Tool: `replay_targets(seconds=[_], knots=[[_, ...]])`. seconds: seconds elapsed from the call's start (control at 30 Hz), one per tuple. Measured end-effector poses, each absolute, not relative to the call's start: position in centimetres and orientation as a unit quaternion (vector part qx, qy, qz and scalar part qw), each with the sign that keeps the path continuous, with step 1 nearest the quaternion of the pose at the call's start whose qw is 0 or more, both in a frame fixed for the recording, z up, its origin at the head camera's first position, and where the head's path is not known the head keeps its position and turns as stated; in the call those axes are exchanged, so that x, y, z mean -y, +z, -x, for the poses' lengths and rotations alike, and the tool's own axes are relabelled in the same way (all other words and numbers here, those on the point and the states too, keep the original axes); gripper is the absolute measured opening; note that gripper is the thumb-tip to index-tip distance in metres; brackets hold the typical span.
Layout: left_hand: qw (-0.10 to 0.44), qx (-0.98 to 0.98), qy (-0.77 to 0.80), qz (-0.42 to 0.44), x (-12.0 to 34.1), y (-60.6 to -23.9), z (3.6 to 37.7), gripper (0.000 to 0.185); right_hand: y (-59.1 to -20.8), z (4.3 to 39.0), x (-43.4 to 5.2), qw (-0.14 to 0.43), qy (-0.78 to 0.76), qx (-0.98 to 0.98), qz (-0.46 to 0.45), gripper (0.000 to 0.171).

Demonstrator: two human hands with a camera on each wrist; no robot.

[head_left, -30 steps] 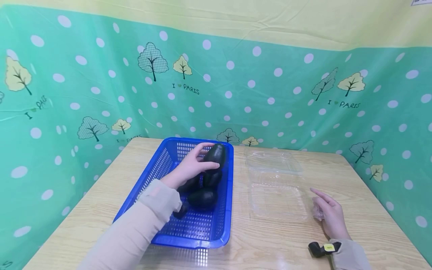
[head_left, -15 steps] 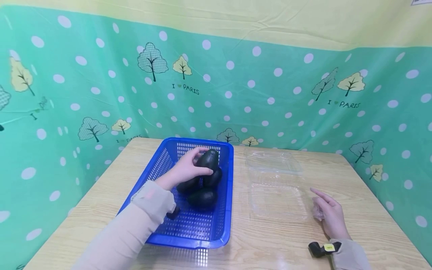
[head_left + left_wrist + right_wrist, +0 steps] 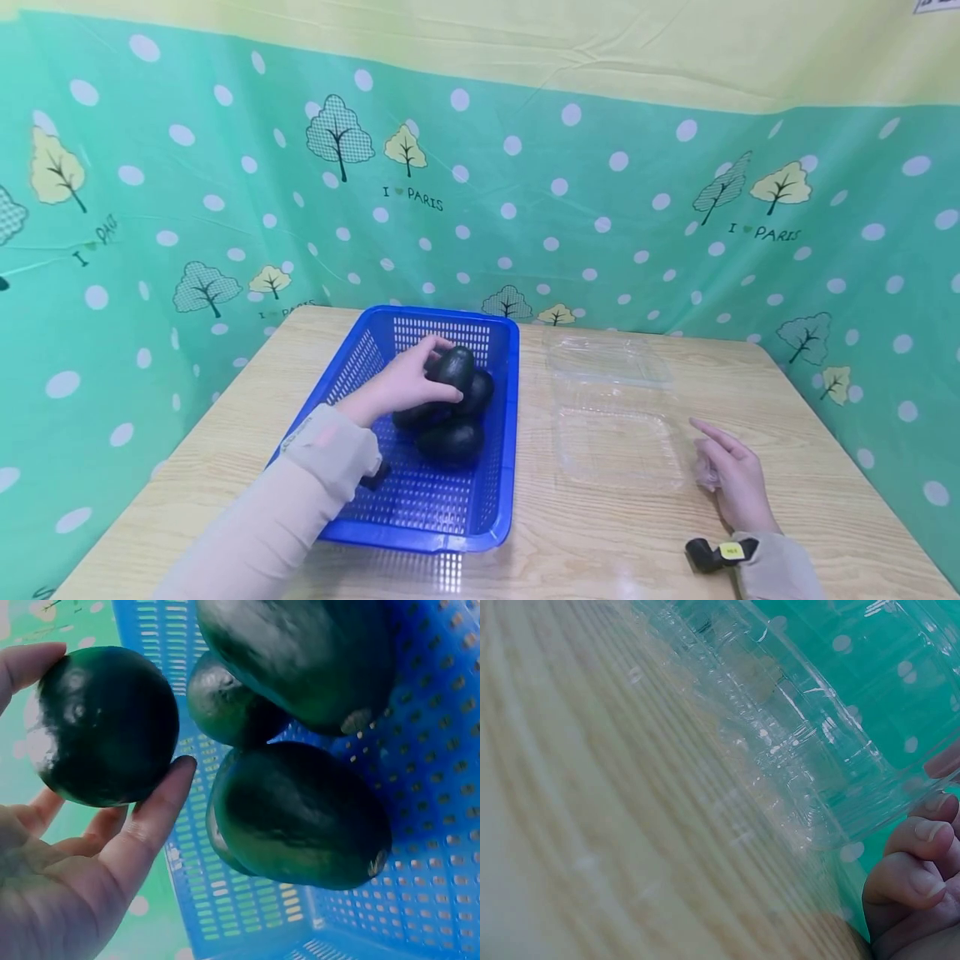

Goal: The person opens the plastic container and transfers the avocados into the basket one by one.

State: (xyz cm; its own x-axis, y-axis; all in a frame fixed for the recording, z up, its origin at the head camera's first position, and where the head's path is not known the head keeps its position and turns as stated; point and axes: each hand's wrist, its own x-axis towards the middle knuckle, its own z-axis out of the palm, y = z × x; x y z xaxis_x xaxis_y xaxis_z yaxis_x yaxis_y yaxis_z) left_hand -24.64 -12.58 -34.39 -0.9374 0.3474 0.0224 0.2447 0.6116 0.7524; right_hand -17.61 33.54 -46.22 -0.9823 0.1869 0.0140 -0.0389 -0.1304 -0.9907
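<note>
In the head view, a blue basket [image 3: 491, 508] sits on a wooden table [image 3: 600, 542], and everything else can be placed from it. The left hand [image 3: 405, 385] reaches into the basket's far half, its fingers and thumb curled round a dark avocado [image 3: 452, 367] held just above the pile. Three more avocados lie under and beside it in the basket's middle, the nearest one [image 3: 451, 439] resting on the mesh floor. To the right of the basket lies a clear plastic clamshell box [image 3: 617, 446], opened flat with its lid part toward the far edge. Right of that box, the right hand [image 3: 735, 479] rests on the table with fingers loosely extended, grasping nothing, its fingers at the box's right edge.

In the left wrist view, the left hand [image 3: 67, 885] grips the dark avocado [image 3: 105, 727] between thumb and fingertips, lifted clear of the others. Beside it, inside the basket [image 3: 442, 847], lie a large avocado [image 3: 300, 814] on the mesh, a smaller one [image 3: 225, 705] behind it, and another [image 3: 300, 652] on top.

In the right wrist view, the clamshell box [image 3: 795, 750] stands on the table [image 3: 592, 825] close to the right hand's fingers [image 3: 911, 862], which are loosely bent beside its wall and clasp nothing; whether they touch it cannot be told here.
</note>
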Motion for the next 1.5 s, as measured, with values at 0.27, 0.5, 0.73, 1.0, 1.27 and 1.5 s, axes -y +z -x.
replay_targets(seconds=[0.27,0.5,0.73,1.0,1.27,1.5], knots=[[0.070,-0.908,0.370,-0.184,13.1,-34.6,24.5,0.071,-46.4,17.5,-33.6,0.072,0.749,0.657,0.059,0.034],[0.081,-0.919,0.332,-0.195,13.4,-34.5,24.1,0.073,-46.4,17.6,-33.6,0.075,0.750,0.654,0.059,0.032],[0.075,-0.933,0.289,-0.199,13.7,-34.6,24.3,0.068,-46.4,17.7,-33.6,0.074,0.745,0.661,0.058,0.032],[0.074,-0.940,0.252,-0.217,13.7,-35.0,24.4,0.068,-46.3,17.6,-33.6,0.076,0.747,0.658,0.053,0.033],[0.085,-0.945,0.230,-0.216,13.5,-35.4,24.2,0.068,-46.4,17.7,-33.6,0.079,0.754,0.649,0.056,0.034],[0.083,-0.949,0.211,-0.220,13.1,-35.7,24.1,0.066,-46.4,17.7,-33.7,0.074,0.752,0.652,0.055,0.034]])
